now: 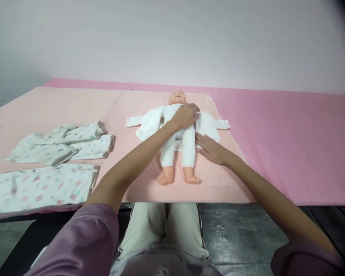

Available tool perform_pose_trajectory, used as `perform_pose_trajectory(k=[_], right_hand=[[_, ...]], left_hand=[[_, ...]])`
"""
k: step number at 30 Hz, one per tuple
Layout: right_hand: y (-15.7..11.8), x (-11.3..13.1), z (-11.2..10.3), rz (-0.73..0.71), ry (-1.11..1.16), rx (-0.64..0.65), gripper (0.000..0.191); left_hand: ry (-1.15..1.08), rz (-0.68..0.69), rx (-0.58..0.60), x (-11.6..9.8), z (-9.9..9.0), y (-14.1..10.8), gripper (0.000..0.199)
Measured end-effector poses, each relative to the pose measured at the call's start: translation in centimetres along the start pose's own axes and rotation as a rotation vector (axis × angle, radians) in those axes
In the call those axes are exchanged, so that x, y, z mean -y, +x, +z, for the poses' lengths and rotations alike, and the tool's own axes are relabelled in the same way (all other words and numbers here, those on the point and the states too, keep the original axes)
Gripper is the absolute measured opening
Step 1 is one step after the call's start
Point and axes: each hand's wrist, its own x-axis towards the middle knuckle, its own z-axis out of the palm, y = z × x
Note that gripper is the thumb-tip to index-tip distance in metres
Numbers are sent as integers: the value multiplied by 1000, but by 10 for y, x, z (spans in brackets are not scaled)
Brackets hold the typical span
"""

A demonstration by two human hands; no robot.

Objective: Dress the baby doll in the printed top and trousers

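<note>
A baby doll [189, 149] with a white cloth body and bare feet lies on its back, head away from me. Spread open beneath it is a white baby shirt [151, 123], its patterned cuffs stretched out to both sides. My left hand [186, 115] reaches across the doll's chest, its fingers bent around white fabric at the shirt's right front edge; the fingertips are partly hidden. Beside the doll's leg on the right, my right hand [210, 148] lies flat with fingers extended, touching the shirt's lower edge.
A pale pink mat [138, 168] covers much of the pink table [290, 145]. To the left lie a folded patterned baby garment [86, 147] and, nearer me, a folded cloth with a coloured print [43, 186]. A grey-white wall [172, 42] rises behind the table.
</note>
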Motion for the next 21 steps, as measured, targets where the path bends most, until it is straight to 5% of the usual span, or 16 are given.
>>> perform_pose_trajectory(k=[4,7,10,13,16,19,21], right_hand=[[-11,19,5,3,-71,-10,64],[-34,48,4,12,-88,27,63],[-71,85,4,31,-79,29,62],[-114,123,14,43,-84,-90,59],[-152,159,42,124,-66,-371,48],[-177,192,81,209,5,-621,29],[-182,214,105,212,80,-632,20]], left_hand=[[-106,27,28,-51,-13,-82,44],[-289,44,84,-89,-43,-153,45],[-357,-101,31,-111,-75,-230,44],[-238,-343,-197,-107,-92,-313,39],[-10,-557,-455,-81,-94,-389,36],[123,-696,-484,-55,-98,-443,38],[150,-746,-433,-44,-105,-461,37]])
